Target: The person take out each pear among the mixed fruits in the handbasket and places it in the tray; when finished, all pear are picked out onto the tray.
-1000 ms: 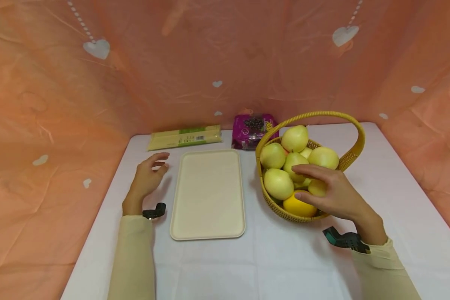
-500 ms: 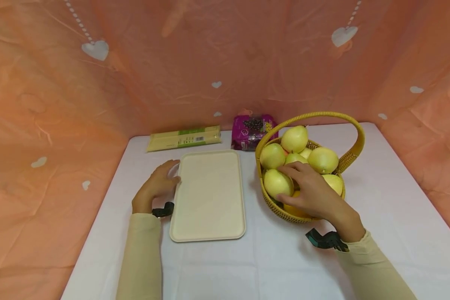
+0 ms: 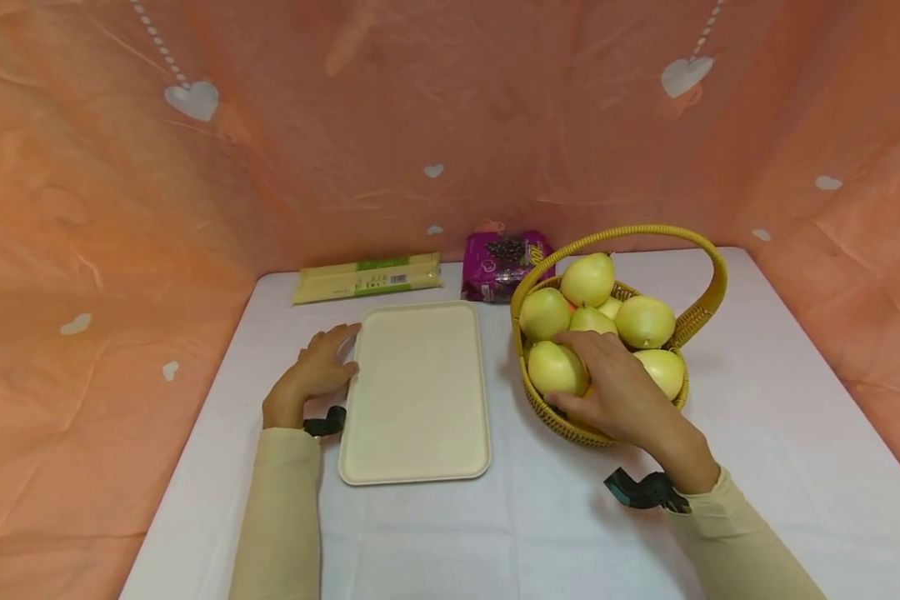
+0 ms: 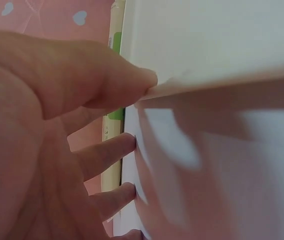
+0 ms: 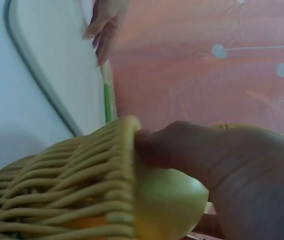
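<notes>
In the head view my right hand [image 3: 621,392] grips a yellow-green pear [image 3: 557,368] at the front left of a wicker basket [image 3: 562,427]. The right wrist view has the thumb against the pear's side, right by the woven rim; the other fingers are mostly hidden. Several more pears [image 3: 645,322] fill the basket, and an orange-yellow fruit [image 5: 89,222] shows through the weave. My left hand [image 3: 317,367] is at the left edge of a cream rectangular tray [image 3: 420,392]. Its thumb touches the tray's rim in the left wrist view, while the spread fingers reach down to the white cloth.
Behind the tray lies a flat yellow-green packet [image 3: 367,277]. A purple package with a grape picture [image 3: 502,262] stands beside it, left of the basket. The basket's tall handle [image 3: 648,230] arches over the fruit. A peach curtain [image 3: 435,108] surrounds the white table.
My left hand has moved right to the tray's edge. My right hand has moved left from over the basket's middle onto the front-left pear, with its fingers closing round it.
</notes>
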